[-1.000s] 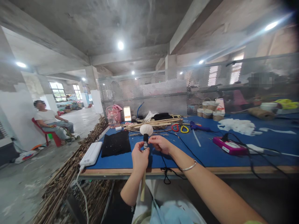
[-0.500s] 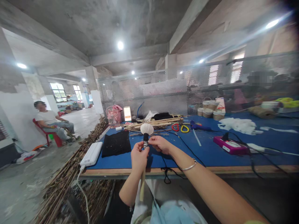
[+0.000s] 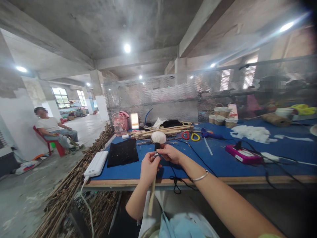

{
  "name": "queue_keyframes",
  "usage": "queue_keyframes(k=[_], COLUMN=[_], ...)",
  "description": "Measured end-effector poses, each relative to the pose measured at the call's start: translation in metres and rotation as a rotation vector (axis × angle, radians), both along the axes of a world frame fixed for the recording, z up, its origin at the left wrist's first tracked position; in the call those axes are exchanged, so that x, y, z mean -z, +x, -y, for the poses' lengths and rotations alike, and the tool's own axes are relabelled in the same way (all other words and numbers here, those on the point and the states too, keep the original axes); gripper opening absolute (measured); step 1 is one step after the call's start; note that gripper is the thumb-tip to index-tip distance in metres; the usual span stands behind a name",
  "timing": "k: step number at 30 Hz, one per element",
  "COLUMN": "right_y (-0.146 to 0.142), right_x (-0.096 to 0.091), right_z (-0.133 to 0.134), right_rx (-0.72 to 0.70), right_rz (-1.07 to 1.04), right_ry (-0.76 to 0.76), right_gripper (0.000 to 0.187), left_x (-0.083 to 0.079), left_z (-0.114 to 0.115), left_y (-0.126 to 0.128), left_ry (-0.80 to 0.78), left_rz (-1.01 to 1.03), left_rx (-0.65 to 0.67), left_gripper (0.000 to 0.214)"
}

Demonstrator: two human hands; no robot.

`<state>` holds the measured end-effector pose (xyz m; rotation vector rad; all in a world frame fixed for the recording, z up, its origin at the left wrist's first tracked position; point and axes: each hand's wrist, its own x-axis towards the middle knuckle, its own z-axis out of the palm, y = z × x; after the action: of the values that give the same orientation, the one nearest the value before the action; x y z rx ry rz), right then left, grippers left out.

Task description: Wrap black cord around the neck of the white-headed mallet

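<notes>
A wooden stick (image 3: 151, 198) with a round white padded head (image 3: 158, 137) stands nearly upright in front of me, leaning slightly right at the top. Below the head, its neck has a black wrap (image 3: 157, 146) with a band of black-and-white stripes under it. My left hand (image 3: 149, 167) is closed round the stick just beneath that band. Thumb and fingers of my right hand (image 3: 169, 153) are pinched together against the wrapped neck from the right; whatever lies between them is too small to make out. Black cord (image 3: 176, 180) hangs over the table edge below my right hand.
On the blue table (image 3: 223, 168) lie a black cloth (image 3: 123, 152), a white power bank (image 3: 96, 164), loose sticks (image 3: 170, 130), red and yellow-handled tools (image 3: 195, 137), a glue gun (image 3: 210, 135), a purple box (image 3: 244, 154) and white material (image 3: 252, 133). Dry stalks (image 3: 66, 181) stand left. A person (image 3: 52, 127) sits beyond.
The padded stick's head has shifted slightly right and tilts more that way. Both hands stay at the wrapped neck, with my right fingers closer against it.
</notes>
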<state>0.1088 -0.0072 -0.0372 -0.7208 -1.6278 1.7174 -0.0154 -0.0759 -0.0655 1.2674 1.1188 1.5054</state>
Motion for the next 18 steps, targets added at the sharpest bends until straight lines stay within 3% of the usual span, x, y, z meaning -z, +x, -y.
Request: queue_keyframes(k=[7,18], right_y=[-0.0034,-0.0009], right_x=[0.0005,-0.002], right_z=[0.0007,0.0051], right_rx=[0.026,-0.038], right_rz=[0.015,-0.022], right_ry=[0.048,-0.051], right_gripper=[0.035,0.043], left_x=[-0.0002,0.0017], left_z=[0.0006,-0.0033], left_y=[0.0008,-0.0016], left_ry=[0.01,0.004], left_rz=[-0.03,0.103], left_rx=[-0.135,0.091], left_gripper=[0.033,0.033])
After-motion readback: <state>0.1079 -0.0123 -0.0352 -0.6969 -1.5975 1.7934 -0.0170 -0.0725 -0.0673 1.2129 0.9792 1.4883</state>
